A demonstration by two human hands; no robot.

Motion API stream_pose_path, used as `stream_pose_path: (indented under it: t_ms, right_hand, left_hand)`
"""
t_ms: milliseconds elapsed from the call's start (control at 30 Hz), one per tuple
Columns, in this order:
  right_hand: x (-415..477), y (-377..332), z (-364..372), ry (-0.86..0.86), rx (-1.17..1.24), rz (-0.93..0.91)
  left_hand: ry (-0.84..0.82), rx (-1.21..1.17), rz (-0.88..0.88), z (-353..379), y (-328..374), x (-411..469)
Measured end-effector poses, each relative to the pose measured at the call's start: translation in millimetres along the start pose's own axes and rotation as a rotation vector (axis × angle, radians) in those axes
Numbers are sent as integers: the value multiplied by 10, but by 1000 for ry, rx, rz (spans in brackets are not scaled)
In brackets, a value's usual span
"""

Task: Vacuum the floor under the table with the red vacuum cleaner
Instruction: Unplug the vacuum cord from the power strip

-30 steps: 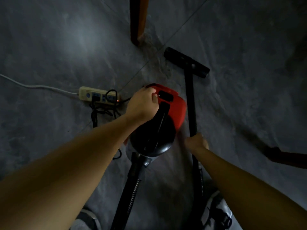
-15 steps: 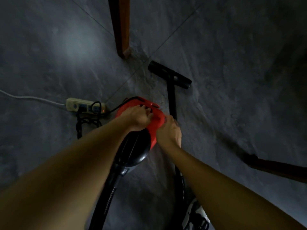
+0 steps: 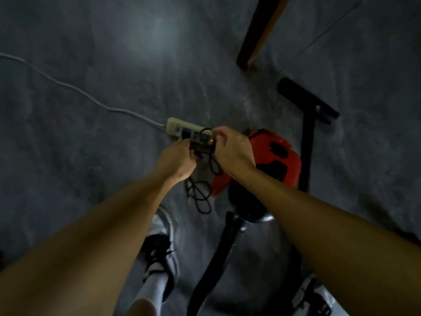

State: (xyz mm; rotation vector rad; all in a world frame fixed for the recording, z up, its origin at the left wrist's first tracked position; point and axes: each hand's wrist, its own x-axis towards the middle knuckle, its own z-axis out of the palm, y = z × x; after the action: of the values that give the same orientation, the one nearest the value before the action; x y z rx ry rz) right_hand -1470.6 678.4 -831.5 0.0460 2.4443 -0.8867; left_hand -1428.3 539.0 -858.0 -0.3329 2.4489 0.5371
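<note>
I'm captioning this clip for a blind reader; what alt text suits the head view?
Both hands, left hand and right hand, reach a power strip on the grey floor, handling a black cord. The red vacuum cleaner sits just right, near a wooden table leg.

You have a cream-coloured plastic power strip point(image 3: 182, 130) lying flat on the dark grey mottled floor point(image 3: 91, 156), with a small red indicator light glowing at its right end. A thin white cable point(image 3: 68, 86) runs from the strip's left end across the floor toward the upper left edge. A black cord point(image 3: 200, 197) sits in loose loops on the floor just below the strip. Near the bottom you can see a grey-and-white sneaker with black laces point(image 3: 161, 252), and a second sneaker point(image 3: 316, 297) shows partly at the lower right, too blurred to make out further.
</note>
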Motion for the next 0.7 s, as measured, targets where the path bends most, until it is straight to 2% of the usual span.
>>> stream_pose_path:
  t_ms: [167,233,333,467,700]
  right_hand:
    - [205,-297,750,-168,-101,228]
    - [308,-315,1011,-177,-137,300]
    - [483,-256,1236,-116,-207,346]
    - [777,-183,1449,-4,-480,278]
    - [1182,-200,1559,19,-492,310]
  left_hand:
    - [-172,290,109,134,-618,298]
    - [-206,387,120,175,-798,414]
    - [-178,431,154,225,-946,596]
    - [-45,397,218,297,-1063,990]
    - [11,336,308,493,-1001,1511]
